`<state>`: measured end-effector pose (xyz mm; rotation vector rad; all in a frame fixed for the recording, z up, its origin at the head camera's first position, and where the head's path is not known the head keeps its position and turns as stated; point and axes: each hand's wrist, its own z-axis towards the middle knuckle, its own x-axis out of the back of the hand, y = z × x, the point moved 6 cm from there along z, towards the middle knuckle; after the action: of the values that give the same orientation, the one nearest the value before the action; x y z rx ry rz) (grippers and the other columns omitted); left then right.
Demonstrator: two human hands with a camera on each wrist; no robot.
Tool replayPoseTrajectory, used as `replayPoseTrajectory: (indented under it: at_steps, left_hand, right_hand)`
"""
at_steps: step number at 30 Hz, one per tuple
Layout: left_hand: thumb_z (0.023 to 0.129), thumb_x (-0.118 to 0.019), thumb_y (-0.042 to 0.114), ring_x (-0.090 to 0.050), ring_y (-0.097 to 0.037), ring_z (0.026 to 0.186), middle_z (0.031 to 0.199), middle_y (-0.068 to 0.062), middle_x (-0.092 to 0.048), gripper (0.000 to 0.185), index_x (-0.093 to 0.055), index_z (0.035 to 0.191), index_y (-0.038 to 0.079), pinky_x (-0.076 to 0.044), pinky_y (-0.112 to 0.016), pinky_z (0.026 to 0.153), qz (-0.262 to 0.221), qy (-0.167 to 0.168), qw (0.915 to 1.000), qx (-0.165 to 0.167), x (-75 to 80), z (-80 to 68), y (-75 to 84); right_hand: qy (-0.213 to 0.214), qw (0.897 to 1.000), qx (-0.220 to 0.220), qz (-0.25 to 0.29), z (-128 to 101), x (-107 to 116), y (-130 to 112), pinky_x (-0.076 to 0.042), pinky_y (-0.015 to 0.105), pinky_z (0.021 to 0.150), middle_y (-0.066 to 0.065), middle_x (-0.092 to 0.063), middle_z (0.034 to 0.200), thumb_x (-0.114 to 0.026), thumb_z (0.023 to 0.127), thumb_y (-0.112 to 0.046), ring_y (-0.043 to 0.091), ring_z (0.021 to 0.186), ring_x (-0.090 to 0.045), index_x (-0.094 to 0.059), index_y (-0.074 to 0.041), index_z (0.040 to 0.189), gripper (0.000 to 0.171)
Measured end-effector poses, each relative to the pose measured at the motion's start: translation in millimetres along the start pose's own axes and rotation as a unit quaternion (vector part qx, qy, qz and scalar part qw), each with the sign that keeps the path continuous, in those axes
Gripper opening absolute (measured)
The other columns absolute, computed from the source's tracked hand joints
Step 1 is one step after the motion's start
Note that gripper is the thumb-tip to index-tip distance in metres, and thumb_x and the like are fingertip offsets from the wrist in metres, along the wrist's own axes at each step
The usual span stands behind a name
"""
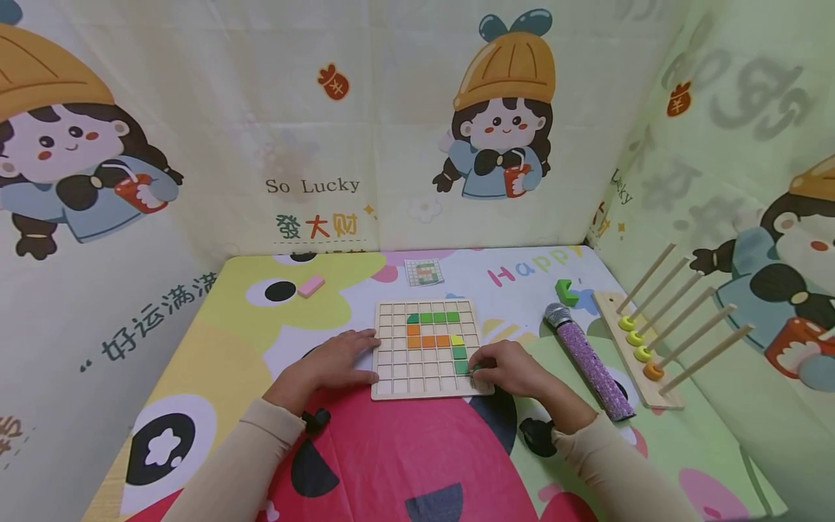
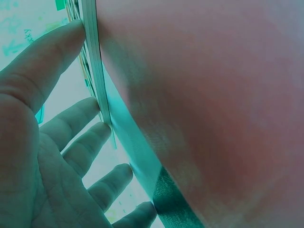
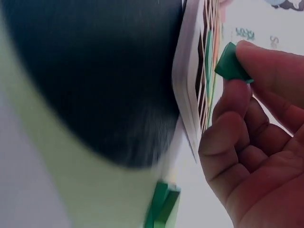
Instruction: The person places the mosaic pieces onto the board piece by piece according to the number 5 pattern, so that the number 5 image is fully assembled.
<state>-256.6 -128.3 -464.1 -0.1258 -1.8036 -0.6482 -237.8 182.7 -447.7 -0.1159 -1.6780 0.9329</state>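
A square wooden grid board (image 1: 391, 377) lies on the table in front of me. On it, green blocks (image 1: 439, 317) form a top row, orange blocks (image 1: 433, 341) run down and across, a yellow-green piece (image 1: 457, 340) sits at the corner, and darker green blocks (image 1: 460, 360) go down the right. My left hand (image 1: 326, 361) rests with extended fingers along the board's left edge. At the lower right of the board, my right hand (image 1: 512, 370) pinches a small green block (image 3: 231, 65) between thumb and index finger; its other fingers curl inward.
A glittery purple microphone (image 1: 592, 366) lies right of the board, beside a wooden peg stand (image 1: 607, 313) with yellow and orange rings. A notched green piece (image 1: 565, 292), a pink block (image 1: 311, 286) and a grid-pattern card (image 1: 424, 272) lie farther back. Printed fabric walls rise behind and beside the table.
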Motion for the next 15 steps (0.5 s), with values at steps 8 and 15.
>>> replayPoseTrajectory:
  at_steps: [8,15]
  left_hand:
    - [0.087,-0.078,0.046,-0.039,-0.038,0.15,0.163,-0.011,-0.043,0.077,-0.053,0.152,0.014,-0.036,-0.056,0.121,0.001,0.005,1.0,-0.007,-0.9,-0.1,0.1]
    - [0.087,-0.078,0.046,-0.038,-0.038,0.151,0.163,-0.011,-0.043,0.077,-0.053,0.152,0.015,-0.036,-0.057,0.121,-0.001,0.003,1.0,-0.005,-0.6,0.4,0.2]
  right_hand:
    - [0.0,1.0,0.001,-0.011,4.4,-7.4,-6.3,-0.051,0.029,0.077,-0.006,-0.075,0.094,-0.076,0.092,-0.012,0.012,0.089,-0.06,-0.079,-0.014,0.098,0.008]
    - [0.004,0.999,-0.036,0.008,6.5,-11.1,-7.9,-0.052,0.029,0.075,-0.008,-0.073,0.083,-0.079,0.089,-0.012,0.008,0.08,-0.061,-0.077,-0.013,0.092,0.004]
